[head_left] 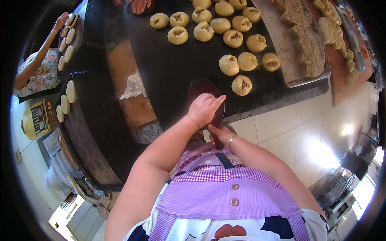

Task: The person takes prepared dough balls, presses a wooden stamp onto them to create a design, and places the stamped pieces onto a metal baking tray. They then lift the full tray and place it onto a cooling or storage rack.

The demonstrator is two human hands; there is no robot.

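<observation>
A dark reddish-brown, rounded paddle [202,85] lies at the near edge of the black tabletop. Its narrow near end runs down into my right hand [220,134], which is wrapped round it close to my apron. Over the middle of the paddle is my left hand [204,109], its fingers curled under and one digit pointing up to the right. Whatever lies beneath those curled fingers is hidden. Just beyond, to the right, sits a filled dough bun [241,85] with its top gathered and filling showing.
Several more buns [203,31] spread over the black table [161,60]. At right stands a metal tray [295,74] with brown, crumbly filling [307,52]. Another person's hand [139,5] rests at the far edge. Left, a person's arm [42,50] reaches toward flat dough rounds [69,53].
</observation>
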